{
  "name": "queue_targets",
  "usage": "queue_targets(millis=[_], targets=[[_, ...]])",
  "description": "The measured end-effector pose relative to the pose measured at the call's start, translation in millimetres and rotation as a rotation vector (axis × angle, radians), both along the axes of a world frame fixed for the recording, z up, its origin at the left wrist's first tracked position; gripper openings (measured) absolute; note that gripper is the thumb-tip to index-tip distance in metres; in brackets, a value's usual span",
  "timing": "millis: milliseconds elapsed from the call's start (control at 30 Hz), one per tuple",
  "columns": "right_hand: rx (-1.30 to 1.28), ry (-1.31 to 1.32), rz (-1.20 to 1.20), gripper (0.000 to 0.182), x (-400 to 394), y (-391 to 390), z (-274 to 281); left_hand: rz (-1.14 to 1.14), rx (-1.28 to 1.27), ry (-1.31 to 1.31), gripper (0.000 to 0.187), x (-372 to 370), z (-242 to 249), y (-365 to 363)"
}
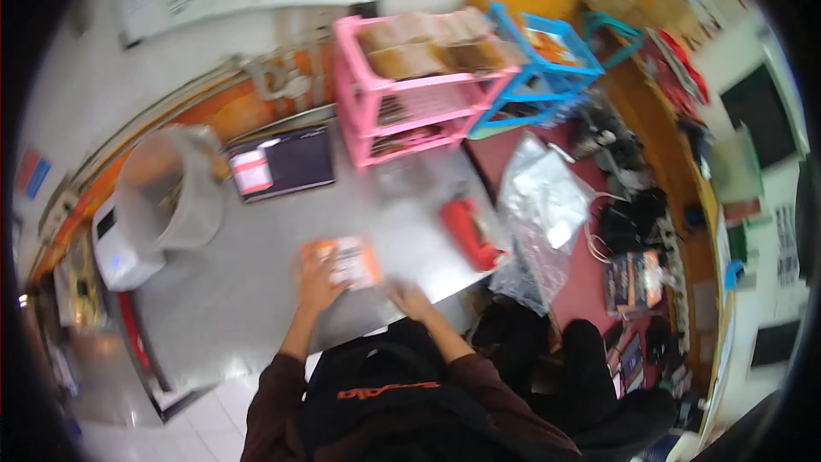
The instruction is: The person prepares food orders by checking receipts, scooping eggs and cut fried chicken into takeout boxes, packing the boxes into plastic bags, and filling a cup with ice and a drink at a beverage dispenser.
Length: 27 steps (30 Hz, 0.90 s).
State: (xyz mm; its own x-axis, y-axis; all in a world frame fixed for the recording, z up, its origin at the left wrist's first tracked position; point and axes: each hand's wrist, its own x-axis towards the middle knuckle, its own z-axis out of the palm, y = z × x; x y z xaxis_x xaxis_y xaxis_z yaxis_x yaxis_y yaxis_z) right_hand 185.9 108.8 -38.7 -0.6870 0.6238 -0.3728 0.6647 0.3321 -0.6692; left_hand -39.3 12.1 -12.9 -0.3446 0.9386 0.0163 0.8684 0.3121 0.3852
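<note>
On the metal table, an orange and white packet [355,263] lies flat near the front edge. My left hand [320,281] rests on the packet's left part, its fingers spread and somewhat blurred. To the right of the packet, my right hand [412,300] is at the table's front edge, apart from the packet. Motion blur smears its fingers, and whether it holds anything cannot be made out. A red tape dispenser [469,235] sits on the table to the right of the packet.
A translucent bin [167,192] and white device [124,248] stand left. Behind are a dark flat case [295,162], a pink rack [363,111] and a blue rack [547,77]. Plastic bags [547,192] lie right, and a person's dark-clothed legs [581,368] are nearby.
</note>
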Motion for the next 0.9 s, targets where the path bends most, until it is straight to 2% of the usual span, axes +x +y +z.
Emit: queue_targets(millis=[33,67,133,200,233,267,333,367,433,467,533,567,600,667,700,733,800,833,900], targets=[[-0.072,0.072,-0.067,0.043,20,7,14,0.028,-0.019,0.027,0.081,6,6,-1],[0.010,0.250,-0.236,0.031,42,11,26,0.004,0.063,0.036,0.079,8,-1,-2],[0.201,0.290,-0.421,0.025,91,46,63,0.021,0.138,0.059,0.076,19,-8,1],[0.096,0.340,-0.813,0.022,147,109,89,0.046,0.143,0.086,0.075,32,-6,10],[0.457,0.465,-1.000,0.019,177,149,73,0.080,0.110,0.101,0.075,38,-6,16],[0.598,0.355,-1.034,0.016,209,187,82,0.121,0.076,0.116,0.074,47,-6,26],[0.805,0.488,-1.166,0.023,270,263,65,0.133,0.075,0.108,0.074,63,-7,47],[0.797,0.501,-1.168,0.023,287,291,59,0.146,0.067,0.096,0.074,70,-7,57],[0.680,0.143,-0.897,0.023,303,329,57,0.173,0.019,0.126,0.074,86,-7,74],[0.676,0.155,-0.898,0.023,310,340,53,0.197,-0.030,0.140,0.073,94,-8,83],[0.439,-0.194,-0.591,0.024,314,353,59,0.251,-0.041,0.107,0.073,110,-1,100],[0.489,-0.233,-0.556,0.019,319,365,54,0.302,-0.056,0.064,0.072,120,1,106],[0.486,-0.229,-0.545,0.019,320,370,62,0.312,-0.060,0.066,0.072,130,1,112],[0.468,-0.050,-0.622,0.019,315,368,98,0.291,0.187,0.050,0.068,149,0,123],[0.557,0.092,-0.608,0.019,312,370,111,0.300,0.177,0.054,0.068,162,11,132],[0.597,0.175,-0.637,0.020,307,370,124,0.214,0.274,-0.034,0.066,176,20,146],[0.685,0.306,-0.615,0.020,275,348,190,0.050,0.430,-0.148,0.060,208,55,181],[0.717,0.325,-0.516,0.023,260,330,222,-0.027,0.441,-0.283,0.063,225,79,198],[0.498,0.283,-0.297,0.023,233,283,269,-0.173,0.459,-0.506,0.087,256,111,233]])
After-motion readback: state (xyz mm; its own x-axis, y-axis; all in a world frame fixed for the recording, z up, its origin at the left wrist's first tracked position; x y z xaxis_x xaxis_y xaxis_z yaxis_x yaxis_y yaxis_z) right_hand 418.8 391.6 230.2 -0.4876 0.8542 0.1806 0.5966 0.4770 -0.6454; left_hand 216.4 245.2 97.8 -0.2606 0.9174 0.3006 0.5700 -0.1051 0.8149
